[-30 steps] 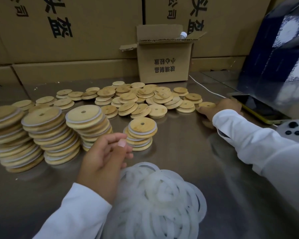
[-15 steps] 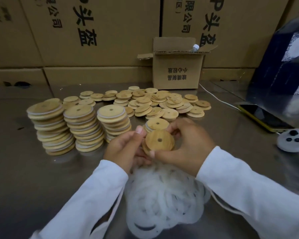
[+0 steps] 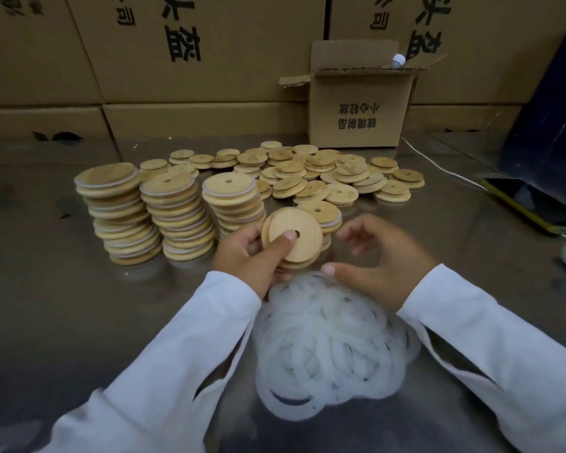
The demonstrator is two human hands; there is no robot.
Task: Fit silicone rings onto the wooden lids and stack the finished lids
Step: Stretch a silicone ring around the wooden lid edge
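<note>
Lid [image 3: 307, 248] is gripped by the left hand [image 3: 249, 256]; the right hand [image 3: 376, 263], loose and empty, should pull just one from the ring heap [image 3: 334, 341] near the desk's [image 3: 79, 305] front edge.

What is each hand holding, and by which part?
The left hand grips a wooden lid, thumb on its face near the hole, fingers behind it. The right hand holds nothing.

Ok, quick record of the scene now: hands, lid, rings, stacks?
left hand: grips lid, thumb by its hole
right hand: loosely curled over rings, holding nothing
stacks: three tall, one short behind the lid
loose lids: spread near the box
</note>
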